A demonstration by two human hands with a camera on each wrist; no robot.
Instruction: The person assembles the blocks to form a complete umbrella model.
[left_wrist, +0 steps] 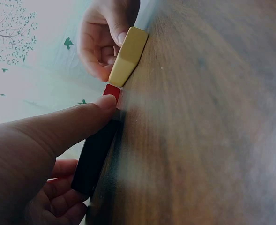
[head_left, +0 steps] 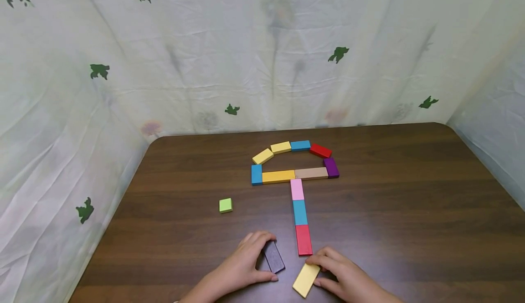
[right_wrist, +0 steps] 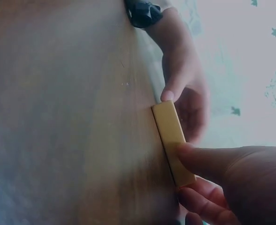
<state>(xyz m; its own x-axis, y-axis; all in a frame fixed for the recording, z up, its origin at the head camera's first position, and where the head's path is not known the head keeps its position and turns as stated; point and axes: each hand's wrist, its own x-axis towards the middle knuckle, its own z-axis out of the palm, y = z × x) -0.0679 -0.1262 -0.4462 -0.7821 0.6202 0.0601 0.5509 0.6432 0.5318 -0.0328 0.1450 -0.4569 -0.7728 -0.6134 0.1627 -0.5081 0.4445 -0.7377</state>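
My left hand (head_left: 248, 262) grips a black block (head_left: 274, 257) between thumb and fingers, low over the table to the left of the line of blocks. In the left wrist view the same black block (left_wrist: 96, 157) lies between the thumb and curled fingers. With thumb and fingers my right hand (head_left: 342, 273) pinches a pale yellow block (head_left: 306, 280), tilted near the lower end of the line. The right wrist view shows this yellow block (right_wrist: 170, 140) at the tabletop. Just above it in the head view is a red block (head_left: 304, 240), the line's nearest piece.
Teal (head_left: 300, 212) and pink (head_left: 297, 189) blocks continue the line up to a closed half-oval of coloured blocks, its base partly a yellow-orange block (head_left: 278, 177). A lime green block (head_left: 225, 205) lies apart at left. Behind the wooden table (head_left: 176, 248) hangs a patterned white cloth (head_left: 246, 43).
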